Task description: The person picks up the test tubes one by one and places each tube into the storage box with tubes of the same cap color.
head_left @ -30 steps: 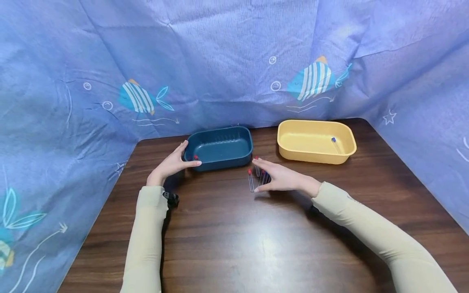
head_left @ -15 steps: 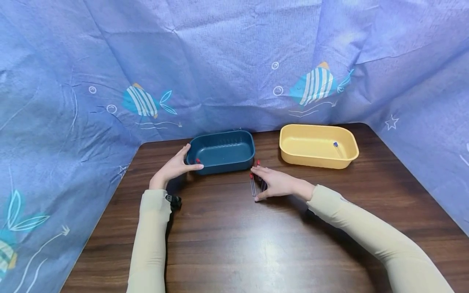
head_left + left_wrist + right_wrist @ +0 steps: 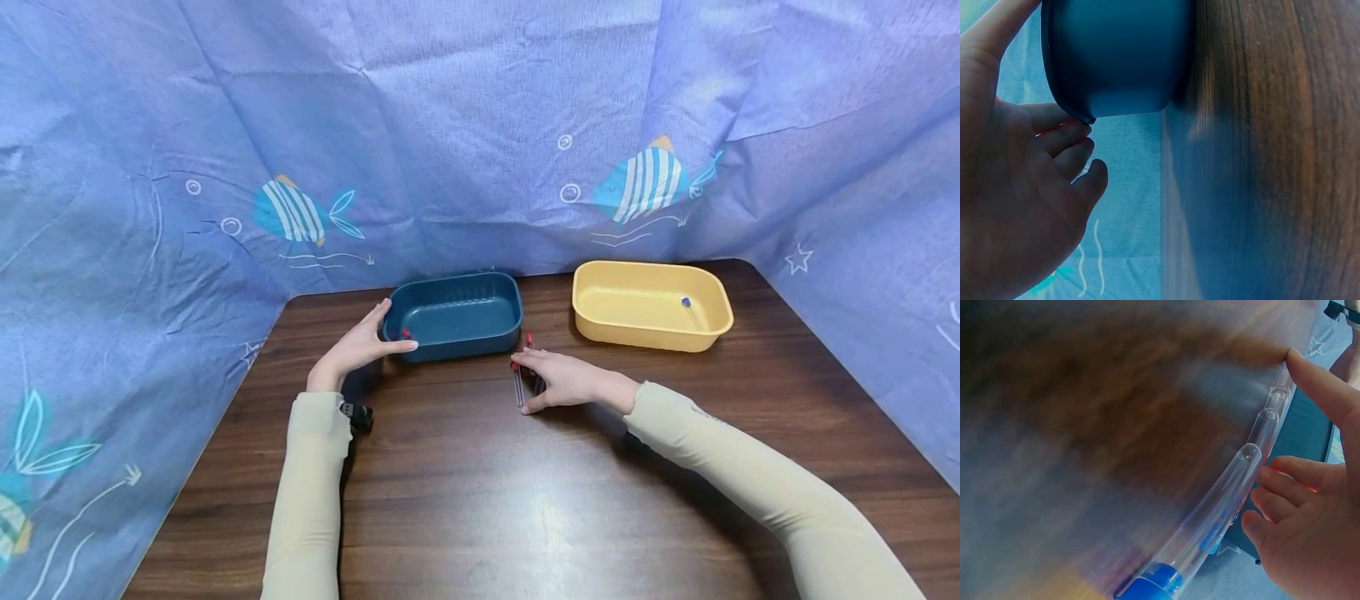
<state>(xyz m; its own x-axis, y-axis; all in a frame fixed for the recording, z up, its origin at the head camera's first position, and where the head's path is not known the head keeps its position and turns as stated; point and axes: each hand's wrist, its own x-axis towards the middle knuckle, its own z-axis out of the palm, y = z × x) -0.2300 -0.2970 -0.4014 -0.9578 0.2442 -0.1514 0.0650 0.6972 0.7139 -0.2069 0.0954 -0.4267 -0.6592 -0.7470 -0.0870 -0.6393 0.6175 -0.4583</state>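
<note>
My left hand holds the near-left corner of the dark blue basin, thumb along its front and fingers at the left rim. Inside that basin is a red-capped test tube. My right hand is low over the table, index fingertip by the red cap and thumb by the rounded end of a test tube. Behind it lies another red-capped tube; more are partly hidden under the palm. The right wrist view shows a blue-capped tube beside the spread fingers.
A yellow basin stands at the back right with a blue-capped tube in it. Behind the brown wooden table hangs a blue curtain printed with fish. A small black device is on the left wrist.
My right hand has shifted left and lower toward the nearest red-capped tube, its index finger and thumb coming closer together. The left hand stays on the blue basin; the view tilts slightly.
</note>
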